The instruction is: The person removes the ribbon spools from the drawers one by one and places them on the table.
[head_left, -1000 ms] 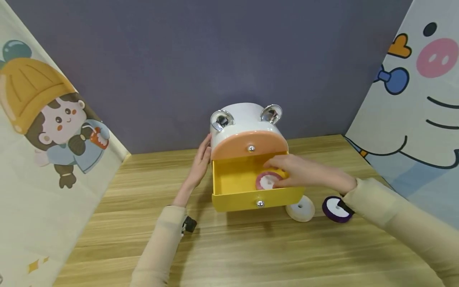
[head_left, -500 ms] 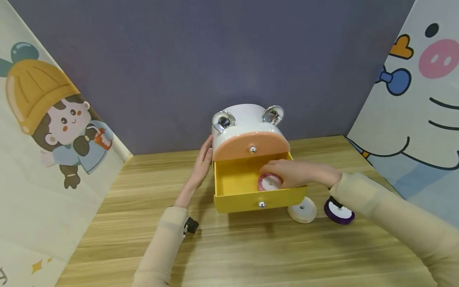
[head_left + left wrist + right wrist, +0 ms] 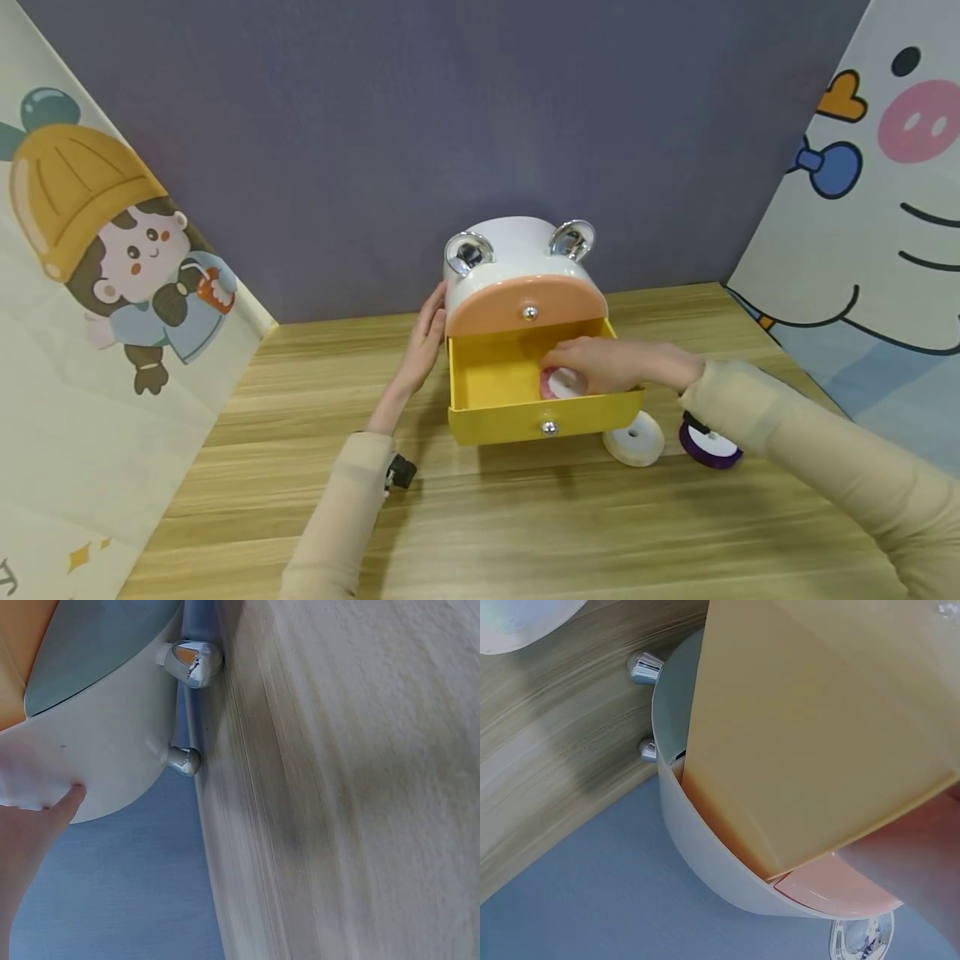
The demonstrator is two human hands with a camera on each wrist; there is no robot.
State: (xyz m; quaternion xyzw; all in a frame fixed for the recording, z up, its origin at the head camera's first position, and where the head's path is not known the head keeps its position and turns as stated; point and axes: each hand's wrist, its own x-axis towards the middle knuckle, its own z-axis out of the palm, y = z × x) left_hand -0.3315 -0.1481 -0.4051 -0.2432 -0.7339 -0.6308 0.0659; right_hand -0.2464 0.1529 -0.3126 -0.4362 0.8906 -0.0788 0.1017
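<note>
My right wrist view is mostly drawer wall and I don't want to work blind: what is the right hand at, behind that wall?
Observer: In the head view, the right hand is inside the yellow drawer, its fingers bent over a pink-rimmed spool.

Operator: Good. My picture doesn't show the left hand at all; is it on the white box or away from it?

Observer: On it: the left hand rests against the left side of the white box, as the head and left wrist views both show.
</note>
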